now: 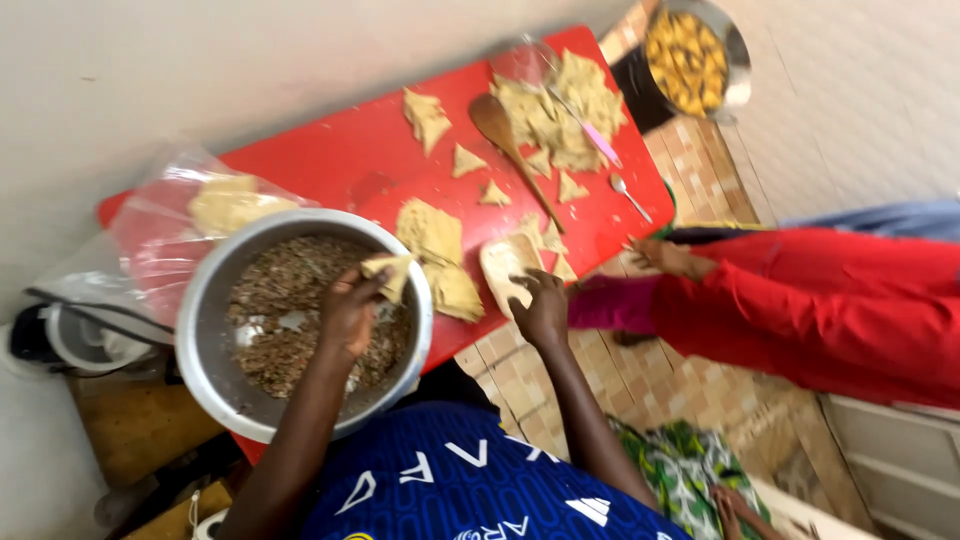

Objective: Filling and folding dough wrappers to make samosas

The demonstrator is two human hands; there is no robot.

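Folded pastry held over the metal bowl (210, 300) of filling.
Left hand (350, 310) pinched shut on a folded pastry piece (390, 272) above the mince; right hand (540, 310) pressed, seemingly open, on a flat strip (503, 265) atop the red table (370, 160).

The yellow-filled metal pot (700, 60) at one o'clock is being cropped by the top edge. The clear plastic bag (165, 235) at nine o'clock is being blurred, its pale contents (228, 203) left indistinct.
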